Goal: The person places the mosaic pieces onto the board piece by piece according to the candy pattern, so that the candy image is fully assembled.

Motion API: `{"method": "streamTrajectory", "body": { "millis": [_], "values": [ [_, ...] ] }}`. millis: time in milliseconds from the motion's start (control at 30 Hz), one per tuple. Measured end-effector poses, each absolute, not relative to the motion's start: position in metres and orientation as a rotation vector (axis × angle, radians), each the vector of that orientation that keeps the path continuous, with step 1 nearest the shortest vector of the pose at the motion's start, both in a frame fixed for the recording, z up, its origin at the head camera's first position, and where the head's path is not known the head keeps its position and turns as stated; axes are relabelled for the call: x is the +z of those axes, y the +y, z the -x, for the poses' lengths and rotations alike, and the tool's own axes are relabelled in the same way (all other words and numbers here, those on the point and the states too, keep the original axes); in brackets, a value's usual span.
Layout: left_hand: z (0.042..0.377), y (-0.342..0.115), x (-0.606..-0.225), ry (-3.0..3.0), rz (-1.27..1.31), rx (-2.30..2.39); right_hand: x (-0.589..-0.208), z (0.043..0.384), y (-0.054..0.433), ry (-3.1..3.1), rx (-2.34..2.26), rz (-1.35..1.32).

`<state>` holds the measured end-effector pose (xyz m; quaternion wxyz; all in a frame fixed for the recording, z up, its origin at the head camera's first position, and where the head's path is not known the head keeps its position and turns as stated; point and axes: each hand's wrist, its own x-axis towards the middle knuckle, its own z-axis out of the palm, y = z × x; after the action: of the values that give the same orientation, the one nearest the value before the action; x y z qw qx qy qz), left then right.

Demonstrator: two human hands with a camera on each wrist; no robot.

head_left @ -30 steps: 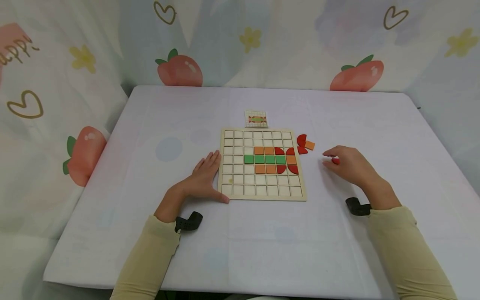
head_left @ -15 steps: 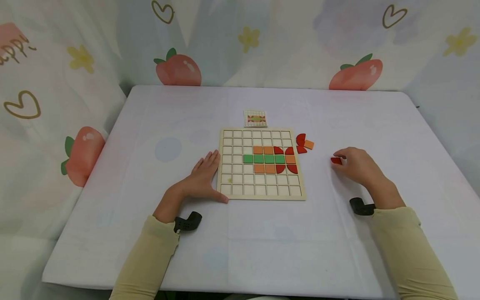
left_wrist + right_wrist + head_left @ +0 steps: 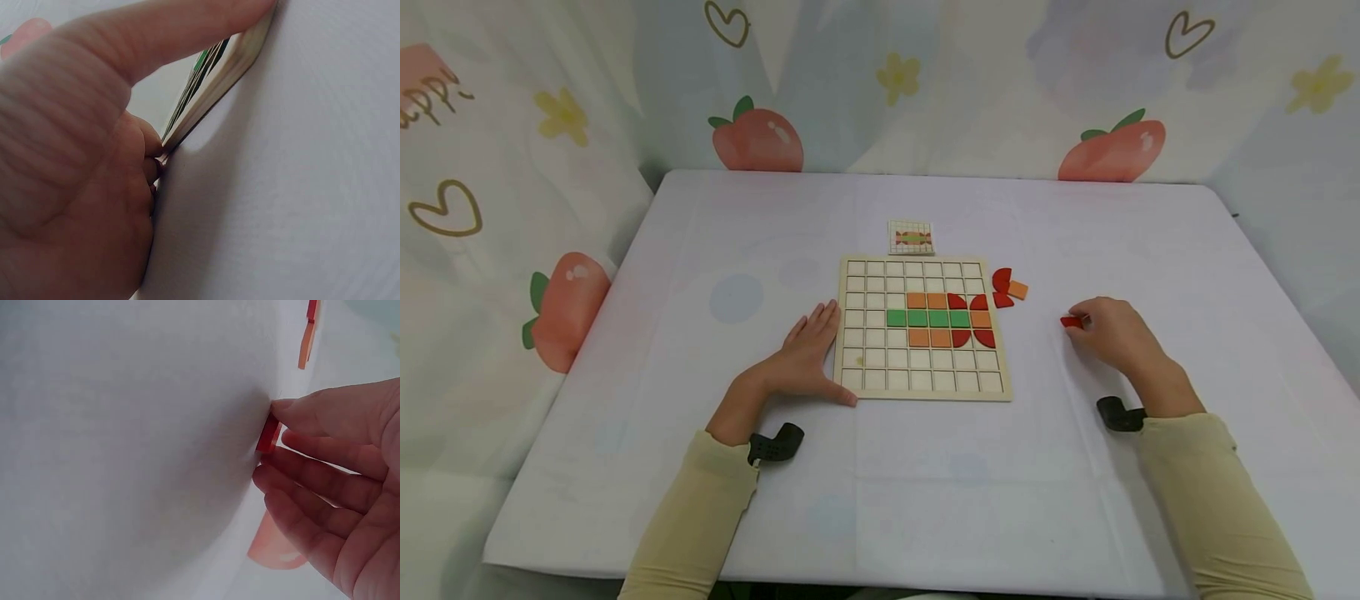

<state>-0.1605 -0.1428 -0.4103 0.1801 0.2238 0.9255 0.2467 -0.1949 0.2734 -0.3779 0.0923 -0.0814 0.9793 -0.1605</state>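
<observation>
A square wooden grid board (image 3: 886,383) lies mid-table with green, orange and red tiles set in several of its cells. Against the board's left edge rests my left hand (image 3: 805,354), fingers straight and thumb out at the front corner; the left wrist view shows the thumb (image 3: 181,31) along the board's side. Right of the board, my right hand (image 3: 1112,333) pinches a red tile (image 3: 269,433) between thumb and fingers, close over the tabletop. In the head view the fingers partly cover this red tile (image 3: 1069,322).
Beside the board's upper right edge lie two loose red tiles (image 3: 1002,280) and an orange tile (image 3: 1018,290). A small pattern card (image 3: 912,237) sits behind the board. The white-covered table (image 3: 962,517) meets a printed curtain (image 3: 970,92) at the back.
My right hand has shifted a little to the right, away from the board, with the red tile, which shows further out from the fingers. My left hand stays at the board.
</observation>
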Motion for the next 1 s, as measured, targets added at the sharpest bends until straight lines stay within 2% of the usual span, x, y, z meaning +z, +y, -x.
{"method": "streamTrajectory", "body": {
  "millis": [467,1000],
  "values": [
    [0.16,-0.143,-0.412,2.618,-0.626,0.7,-0.377,0.194,0.268,2.909,-0.456,0.267],
    [0.161,-0.142,-0.41,2.616,-0.637,0.682,-0.358,0.184,0.208,2.899,-0.509,0.366]
  ]
}}
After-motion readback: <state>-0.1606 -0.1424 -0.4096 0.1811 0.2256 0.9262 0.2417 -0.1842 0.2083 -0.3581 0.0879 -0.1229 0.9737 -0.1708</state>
